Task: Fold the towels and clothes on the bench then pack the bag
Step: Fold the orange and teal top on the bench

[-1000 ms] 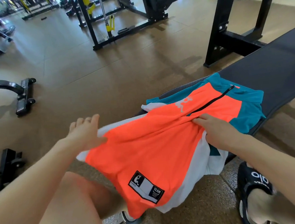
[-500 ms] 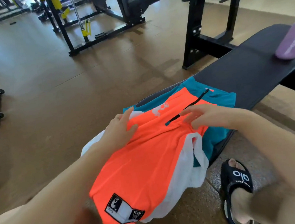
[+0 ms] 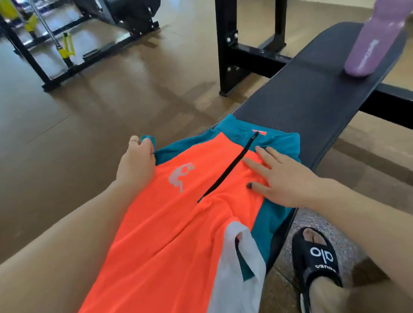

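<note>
Garment: orange shorts [image 3: 171, 224] draped off worktop [image 3: 320, 101] end, long axis toward person.
Left hand [image 3: 136, 162]: pinches teal waistband corner.
Right hand [image 3: 281, 177]: flat, fingers spread, pressing waistband.

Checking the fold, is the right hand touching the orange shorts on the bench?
Touching. The head view shows the right hand lying flat, fingers spread, on the orange shorts beside the black zipper.

Black bench [image 3: 303, 108] under jersey [image 3: 175, 209], bottle [image 3: 374, 31]
</note>
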